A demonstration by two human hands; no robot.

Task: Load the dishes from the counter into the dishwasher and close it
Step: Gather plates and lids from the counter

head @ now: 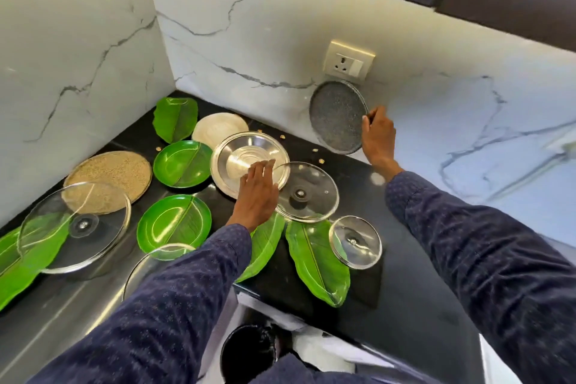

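Counter [358, 171] black, marble walls [78, 40]

On the counter [402, 259], the steel plate [246, 162] lies under the left grip [257, 193], a glass lid [307, 192] just right of it. The stone plate [338, 117] leans on the wall [249, 40], left of the right grip [377, 134].

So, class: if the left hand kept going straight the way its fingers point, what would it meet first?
The left hand points up and away over the steel plate, with its fingertips already over it. It would probably meet that plate's centre first, though its height above the plate is unclear.
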